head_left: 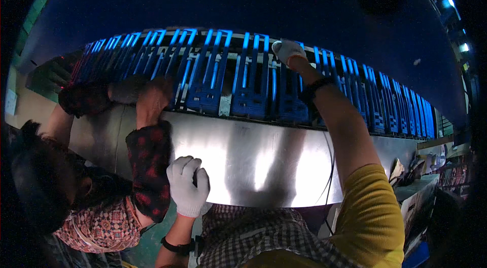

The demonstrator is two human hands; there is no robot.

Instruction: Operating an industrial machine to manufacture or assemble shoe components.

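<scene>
My right hand [288, 52], in a white knit glove, reaches over a long curved row of blue slotted frames [251, 90]. Its fingers are curled at the far, upper end of one frame; whatever is in them is hidden. Close to my body, my left hand [186, 187], also gloved in white, is loosely closed above the near edge of a shiny metal panel [253, 156]. A gap shows between its thumb and fingers, with nothing visible in it.
To my left, a person in a patterned apron [101, 222] and dark red checked sleeves [149, 166] reaches into the same row. A dark cable [332, 161] hangs over the panel beside my right arm. A grey bench [418, 187] with items on it stands at the right.
</scene>
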